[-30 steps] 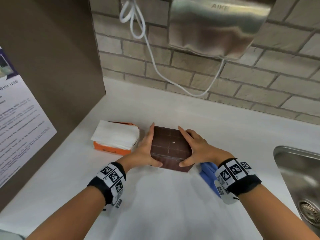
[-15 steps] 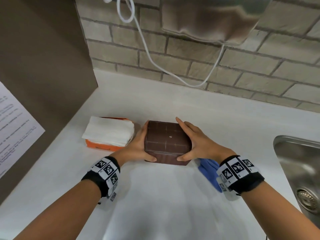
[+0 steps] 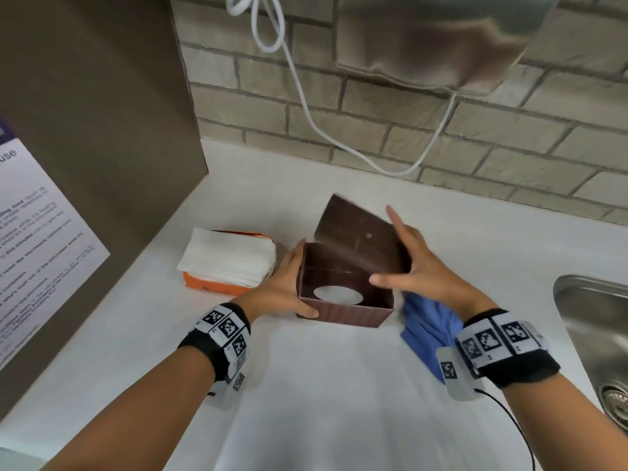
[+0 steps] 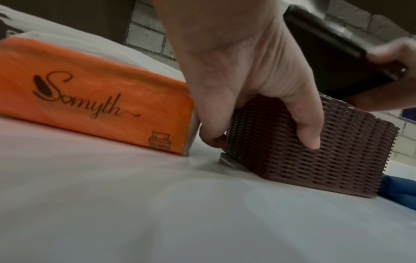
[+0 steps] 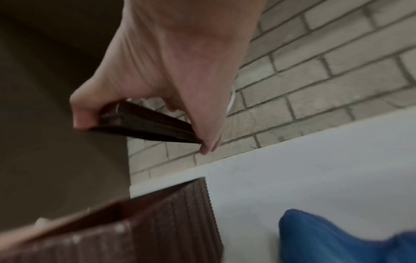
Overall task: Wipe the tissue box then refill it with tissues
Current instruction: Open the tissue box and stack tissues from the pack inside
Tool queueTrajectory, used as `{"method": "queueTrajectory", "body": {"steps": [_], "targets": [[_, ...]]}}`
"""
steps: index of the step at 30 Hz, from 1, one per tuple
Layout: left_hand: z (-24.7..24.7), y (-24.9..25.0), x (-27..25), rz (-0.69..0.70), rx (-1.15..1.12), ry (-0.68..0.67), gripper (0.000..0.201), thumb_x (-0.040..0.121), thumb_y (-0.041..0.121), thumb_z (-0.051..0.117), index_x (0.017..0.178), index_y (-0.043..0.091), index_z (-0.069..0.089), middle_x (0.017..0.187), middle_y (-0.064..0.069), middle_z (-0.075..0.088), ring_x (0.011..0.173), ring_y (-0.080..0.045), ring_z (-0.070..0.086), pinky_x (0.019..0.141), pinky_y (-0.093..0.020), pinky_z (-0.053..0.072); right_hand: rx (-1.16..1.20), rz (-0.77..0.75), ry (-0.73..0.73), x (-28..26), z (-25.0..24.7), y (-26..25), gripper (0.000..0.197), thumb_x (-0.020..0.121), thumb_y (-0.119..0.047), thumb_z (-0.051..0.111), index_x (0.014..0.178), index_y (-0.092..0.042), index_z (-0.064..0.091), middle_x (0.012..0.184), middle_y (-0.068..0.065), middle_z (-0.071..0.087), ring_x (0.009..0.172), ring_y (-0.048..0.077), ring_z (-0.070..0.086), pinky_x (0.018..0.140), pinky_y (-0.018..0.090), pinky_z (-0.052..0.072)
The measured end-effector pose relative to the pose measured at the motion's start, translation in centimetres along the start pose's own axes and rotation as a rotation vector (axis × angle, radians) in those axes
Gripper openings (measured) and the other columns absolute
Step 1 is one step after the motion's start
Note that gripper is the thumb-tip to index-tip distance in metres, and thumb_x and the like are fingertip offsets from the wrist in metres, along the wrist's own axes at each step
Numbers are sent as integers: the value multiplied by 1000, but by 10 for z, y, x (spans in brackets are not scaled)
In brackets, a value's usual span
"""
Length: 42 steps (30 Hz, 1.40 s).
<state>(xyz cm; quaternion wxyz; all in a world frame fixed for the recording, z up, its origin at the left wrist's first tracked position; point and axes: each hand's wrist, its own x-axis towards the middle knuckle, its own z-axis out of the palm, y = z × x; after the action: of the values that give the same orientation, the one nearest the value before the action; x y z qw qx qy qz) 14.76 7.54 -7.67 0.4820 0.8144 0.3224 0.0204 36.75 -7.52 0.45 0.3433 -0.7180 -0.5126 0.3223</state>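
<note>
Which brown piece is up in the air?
The flat brown panel is the one in the air, tilted and pinched by the right hand. The woven tissue box sits on the counter, steadied by the left hand.

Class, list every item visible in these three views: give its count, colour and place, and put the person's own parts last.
tissue box: 1, brown woven, countertop centre, open, upside down
base panel: 1, dark brown, lifted off box
tissue pack: 1, orange wrap, white tissues, left of box
cloth: 1, blue, right of box
hand dryer: 1, silver, on brick wall
cable: 1, white, wall
sink: 1, steel, right
notice: 1, white, left panel
left hand: grips box
right hand: holds panel
</note>
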Motion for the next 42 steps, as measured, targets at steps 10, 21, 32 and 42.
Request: {"method": "queueTrajectory", "body": {"steps": [10,21,32,42], "targets": [[0,2,1,-36,0,-13,135,69,18,84,146,40,-25,160,13,-13,147,-12,3,104,-18,15,1460,104,-310,-87,-11,22,66,91,-8,44,150,0,14,156,30,8,141,55,9,116,61,10],[-3,4,-4,-11,-40,-27,131,71,16,83,148,39,-20,160,12,-12,146,-9,6,110,-24,18,-1,351,-510,-92,47,26,17,96,-23,57,112,-20,60,95,-4,62,71,4,65,63,25,56],[7,5,-39,117,-177,62,78,90,10,65,151,26,19,145,13,31,136,-7,33,104,-16,34,-865,62,-127,-60,100,42,27,96,-35,46,114,-32,66,115,-1,60,102,18,62,79,32,52],[-15,1,-79,125,-148,152,54,94,22,58,145,28,39,138,14,50,122,-3,51,97,-19,47,-809,23,8,-64,98,5,31,93,-42,52,120,-32,63,114,-5,63,96,17,66,77,28,55]]}}
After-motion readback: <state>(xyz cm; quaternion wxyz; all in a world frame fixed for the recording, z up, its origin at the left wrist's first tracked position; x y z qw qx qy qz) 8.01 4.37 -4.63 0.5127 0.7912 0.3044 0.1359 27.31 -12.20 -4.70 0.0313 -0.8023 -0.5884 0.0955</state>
